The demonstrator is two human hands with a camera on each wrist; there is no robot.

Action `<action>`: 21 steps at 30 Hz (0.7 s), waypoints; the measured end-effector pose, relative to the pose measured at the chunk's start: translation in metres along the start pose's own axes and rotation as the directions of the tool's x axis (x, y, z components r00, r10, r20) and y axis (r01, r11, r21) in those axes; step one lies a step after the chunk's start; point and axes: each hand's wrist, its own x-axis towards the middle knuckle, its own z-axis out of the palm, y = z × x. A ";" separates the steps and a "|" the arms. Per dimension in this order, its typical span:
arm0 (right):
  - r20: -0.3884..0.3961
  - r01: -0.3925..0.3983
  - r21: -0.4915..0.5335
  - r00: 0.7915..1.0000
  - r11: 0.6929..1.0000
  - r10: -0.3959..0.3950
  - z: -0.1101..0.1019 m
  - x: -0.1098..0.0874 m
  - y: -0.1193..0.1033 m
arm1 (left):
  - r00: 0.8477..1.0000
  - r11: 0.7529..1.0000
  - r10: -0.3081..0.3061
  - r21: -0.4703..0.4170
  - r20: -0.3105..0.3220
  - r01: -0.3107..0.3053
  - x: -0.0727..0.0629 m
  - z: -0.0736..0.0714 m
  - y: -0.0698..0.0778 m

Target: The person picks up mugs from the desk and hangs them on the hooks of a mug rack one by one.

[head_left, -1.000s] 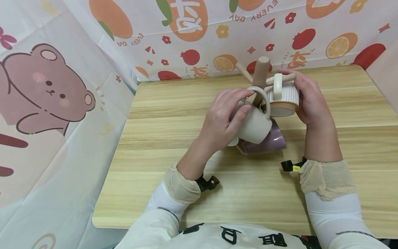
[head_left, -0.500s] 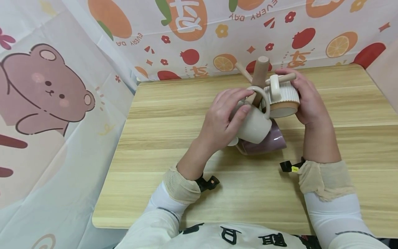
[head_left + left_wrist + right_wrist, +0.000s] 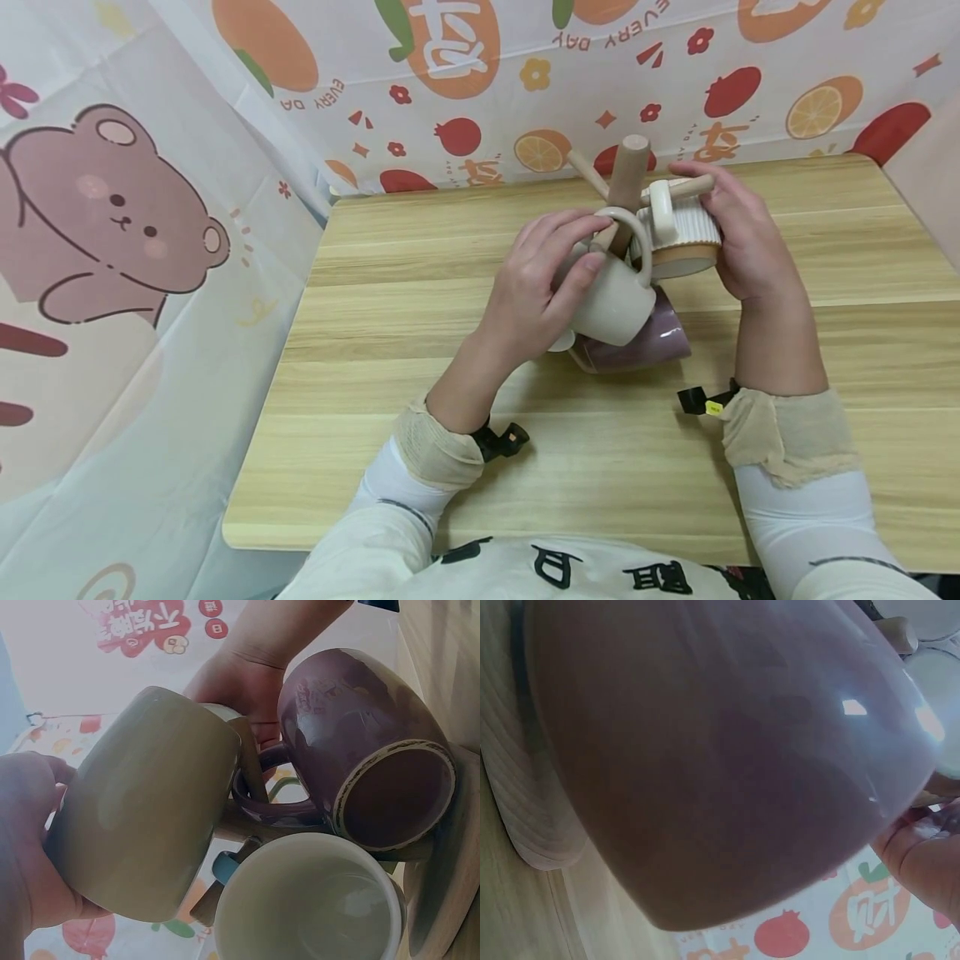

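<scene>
A wooden mug tree (image 3: pixel 628 171) stands on the table with mugs on its pegs. My left hand (image 3: pixel 570 250) grips a beige mug (image 3: pixel 611 300) whose handle loops over a peg; in the left wrist view this beige mug (image 3: pixel 142 802) fills the left side, with my left hand (image 3: pixel 30 825) round it. My right hand (image 3: pixel 731 233) holds a white ribbed mug (image 3: pixel 678 233) hung by its handle on an upper right peg. A purple mug (image 3: pixel 645 342) hangs lower down, and the purple mug (image 3: pixel 720 750) fills the right wrist view.
The left wrist view shows another white mug (image 3: pixel 315 900), mouth towards the camera, beside the purple mug (image 3: pixel 367 750) and the tree's round wooden base (image 3: pixel 450 900). The light wooden table (image 3: pixel 450 467) is walled by printed fruit and bear curtains (image 3: pixel 112 208).
My right hand and the ribbed mug have shifted very slightly at the peg. The left hand and the beige mug have stayed where they were.
</scene>
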 end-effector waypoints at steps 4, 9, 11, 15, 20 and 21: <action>-0.043 0.001 -0.030 0.999 1.000 -0.003 0.001 0.000 0.002 | 1.000 1.000 0.001 0.005 -0.001 -0.001 0.000 0.000 0.001; -0.034 -0.020 0.011 0.999 1.000 0.020 0.001 0.000 0.002 | 1.000 1.000 0.008 0.005 -0.006 -0.008 0.001 0.000 0.001; -0.018 -0.025 0.032 1.000 0.999 0.025 0.001 0.001 0.002 | 1.000 1.000 0.012 0.005 -0.008 -0.012 0.000 0.001 0.000; -0.053 -0.022 -0.003 0.998 1.000 0.022 0.005 0.001 0.003 | 1.000 1.000 0.018 0.003 -0.011 -0.018 0.000 0.001 0.000; -0.062 -0.003 -0.046 0.998 0.999 0.000 0.007 0.001 0.001 | 1.000 1.000 0.022 0.003 -0.012 -0.022 0.000 0.001 0.000; -0.058 -0.001 -0.050 0.998 0.999 -0.002 0.007 0.001 0.001 | 1.000 1.000 0.023 0.004 -0.012 -0.023 0.000 0.001 0.000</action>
